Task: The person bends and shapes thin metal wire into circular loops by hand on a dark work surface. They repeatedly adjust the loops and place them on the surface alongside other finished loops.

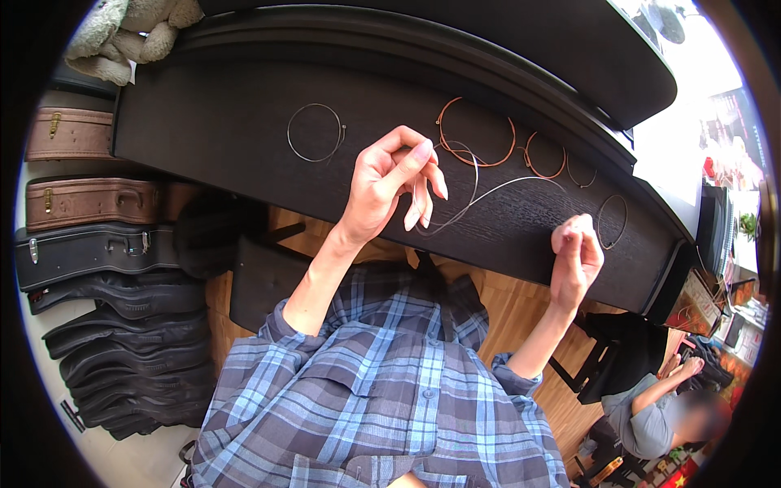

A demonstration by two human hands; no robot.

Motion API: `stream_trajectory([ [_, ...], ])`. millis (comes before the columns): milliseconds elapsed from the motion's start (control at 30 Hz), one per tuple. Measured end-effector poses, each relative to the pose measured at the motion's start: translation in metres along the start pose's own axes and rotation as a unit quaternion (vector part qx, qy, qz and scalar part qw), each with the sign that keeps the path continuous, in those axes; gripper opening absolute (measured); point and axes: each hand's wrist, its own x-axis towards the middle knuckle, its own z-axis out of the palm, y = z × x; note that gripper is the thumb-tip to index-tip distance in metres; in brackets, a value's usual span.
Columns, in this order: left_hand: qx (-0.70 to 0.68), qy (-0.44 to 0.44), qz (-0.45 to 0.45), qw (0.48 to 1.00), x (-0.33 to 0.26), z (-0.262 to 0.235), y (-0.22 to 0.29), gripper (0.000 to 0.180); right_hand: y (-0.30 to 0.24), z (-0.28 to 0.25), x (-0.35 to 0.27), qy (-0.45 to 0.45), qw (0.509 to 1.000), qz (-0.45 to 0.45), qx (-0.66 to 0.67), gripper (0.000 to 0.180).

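Observation:
My left hand [396,180] is raised over the dark wooden surface, thumb and index finger pinched on a thin silver instrument string [488,193]. The string hangs in loose loops and sweeps right toward my right hand [576,259]. That hand's fingers are pressed together; whether the string's end is in them is too fine to see. To the left lies a coiled silver string [342,130]. Beyond my hands rest a large copper-coloured coil [514,140] and a smaller copper-coloured coil [564,165]. A small thin coil [582,186] and a dark coil [626,224] lie farther right.
A raised black panel [521,41] borders the surface at the back. Brown and black instrument cases [89,252] and several soft black bags [138,358] line the left side. A grey plush toy [150,41] sits at the far left. Another person [643,415] is at the lower right.

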Motion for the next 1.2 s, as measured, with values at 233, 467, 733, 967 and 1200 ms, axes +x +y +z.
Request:
stream_trajectory([
  [233,-0.087,-0.003,-0.019,0.996,0.001,-0.009,0.003,0.021,0.008,-0.03,-0.004,0.018,0.935,-0.025,0.353,0.006],
  [467,-0.079,0.024,-0.02,0.996,0.001,-0.005,0.007,0.019,0.008,-0.038,-0.009,0.068,0.907,-0.027,0.414,0.01],
  [733,-0.009,0.029,-0.036,0.999,-0.002,0.0,0.005,0.019,0.008,-0.032,-0.005,0.072,0.933,-0.019,0.352,0.055],
  [967,0.016,0.015,-0.021,1.0,-0.002,0.005,-0.002,0.017,0.007,-0.014,0.0,0.161,0.986,-0.039,0.019,0.054],
  [1200,0.05,-0.009,-0.05,0.997,0.004,0.012,-0.012,0.015,0.014,-0.024,-0.008,0.095,0.969,-0.005,-0.23,0.015],
])
